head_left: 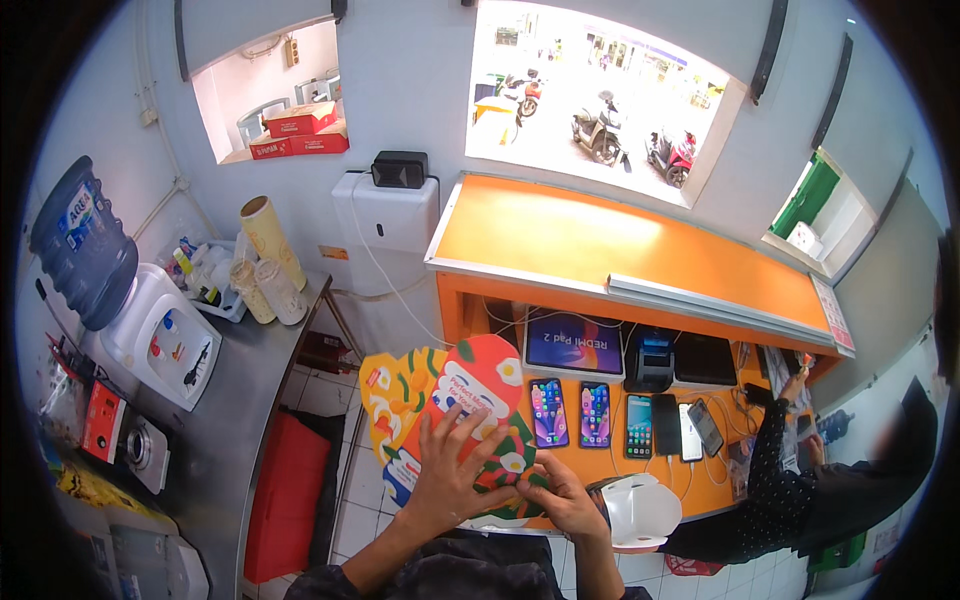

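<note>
A colourful flat cardboard box blank, red and yellow with printed food pictures, lies in front of me, partly over the orange counter's left end. Another part of printed card, mostly yellow, shows beside it; whether it is a separate sheet I cannot tell. My left hand rests on the card with its fingers spread. At the card's lower right edge, my right hand pinches the blank between thumb and fingers. Close to the right wrist stands a folded paper food box with a white inside, its top open.
Several phones lie on the orange counter, below a boxed tablet and a black printer. A co-worker in dark clothing reaches in at right. Leftward, a steel table bears a water dispenser; a red bin stands beside it.
</note>
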Demonstrator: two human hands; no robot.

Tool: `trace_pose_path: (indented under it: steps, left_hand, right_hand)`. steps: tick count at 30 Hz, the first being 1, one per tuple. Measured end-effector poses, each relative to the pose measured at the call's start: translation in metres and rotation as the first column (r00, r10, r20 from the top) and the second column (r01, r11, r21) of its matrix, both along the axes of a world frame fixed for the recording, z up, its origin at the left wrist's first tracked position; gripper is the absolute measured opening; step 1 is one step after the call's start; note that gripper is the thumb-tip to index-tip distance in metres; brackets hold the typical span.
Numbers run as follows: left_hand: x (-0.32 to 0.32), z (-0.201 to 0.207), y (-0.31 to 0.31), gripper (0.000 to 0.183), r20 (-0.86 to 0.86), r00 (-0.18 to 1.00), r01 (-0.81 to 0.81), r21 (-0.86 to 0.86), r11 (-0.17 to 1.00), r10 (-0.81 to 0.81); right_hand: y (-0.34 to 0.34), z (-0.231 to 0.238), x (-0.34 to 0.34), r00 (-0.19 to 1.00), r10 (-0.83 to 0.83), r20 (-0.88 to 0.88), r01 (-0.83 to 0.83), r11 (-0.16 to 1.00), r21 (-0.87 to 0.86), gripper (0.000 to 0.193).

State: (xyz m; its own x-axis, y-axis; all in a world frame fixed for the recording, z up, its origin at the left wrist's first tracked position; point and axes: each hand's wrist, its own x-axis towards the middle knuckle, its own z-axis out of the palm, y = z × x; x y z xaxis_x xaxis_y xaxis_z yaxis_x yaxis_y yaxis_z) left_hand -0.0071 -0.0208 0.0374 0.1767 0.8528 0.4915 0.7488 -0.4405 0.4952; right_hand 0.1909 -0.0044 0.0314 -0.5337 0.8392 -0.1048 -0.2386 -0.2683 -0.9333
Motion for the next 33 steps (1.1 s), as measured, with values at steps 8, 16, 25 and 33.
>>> trace_pose_path:
  steps: [8, 16, 25, 33]
  left_hand:
    - [0.002, -0.001, -0.005, 0.068, -0.059, 0.985, 0.156, -0.077, 0.985, -0.161]
    - [0.005, -0.002, -0.001, 0.046, 0.004, 0.999, 0.039, 0.035, 0.999, -0.039]
    - [0.008, -0.010, -0.002, 0.035, 0.063, 0.991, 0.114, 0.039, 0.993, -0.116]
    - [0.007, -0.007, 0.011, 0.041, 0.207, 0.976, 0.018, 0.226, 0.974, -0.066]
  right_hand:
    - [-0.001, -0.005, 0.001, 0.996, -0.029, 0.082, 0.033, 0.998, -0.054, 0.036]
    - [-0.013, 0.000, 0.000, 0.978, -0.072, 0.193, 0.061, 0.996, 0.060, 0.031]
    - [-0.016, -0.003, -0.007, 0.960, -0.189, 0.206, 0.143, 0.965, 0.219, 0.022]
    - [-0.014, 0.014, -0.015, 0.875, -0.415, 0.249, 0.310, 0.876, 0.368, 0.017]
